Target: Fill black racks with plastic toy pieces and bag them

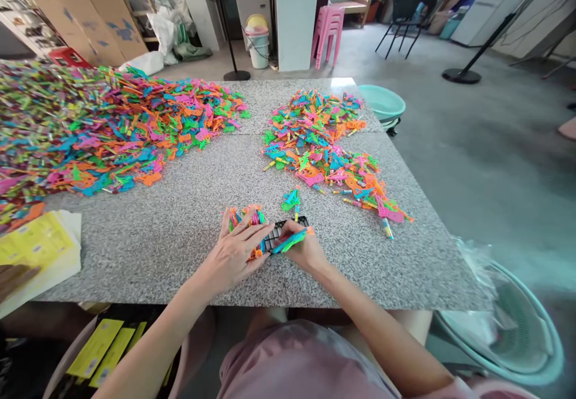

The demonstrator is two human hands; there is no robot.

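Grip: right hand (302, 244) pinched on a blue-green plastic piece (291, 241); left hand (238, 249) flat, fingers spread over a small colourful bundle (245, 219).
Table (180, 249): bare granite around both hands, near edge just below the wrists.
Piles: big heap (90, 129) far left, smaller heap (324, 147) beyond right hand.
Basin (382, 100): past the far-right corner.

Big heap of coloured plastic pcs (90, 129) covers the granite table (180, 249) far left; smaller heap (324, 147) right of centre. Yellow label sheets (38, 249) at left edge. Teal basin (382, 102) past the table's far right corner. Mesh basket (508, 327) w/ clear plastic bag near right. Bkgd: pink stool stack (327, 33), black chair (407, 15), white bucket (258, 48).
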